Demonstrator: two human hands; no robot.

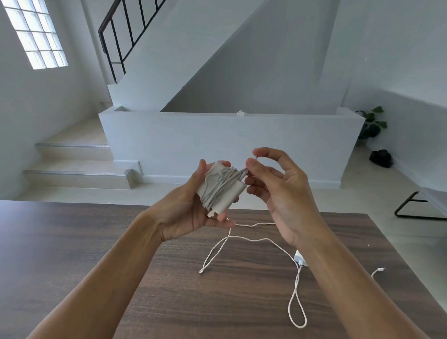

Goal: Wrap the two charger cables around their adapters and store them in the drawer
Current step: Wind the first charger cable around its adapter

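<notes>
Left hand grasps the cable-wound white block adapter, right hand pinches its cable end; second adapter lies uncoiled on wood-grain desk.

The second adapter lies mostly hidden behind the right forearm, only a white corner showing. The cable end pinched in the right hand is too small to make out (the fingertips cover it). The left hand hides the held adapter's underside. The surface is cut off by the lower edge.
</notes>
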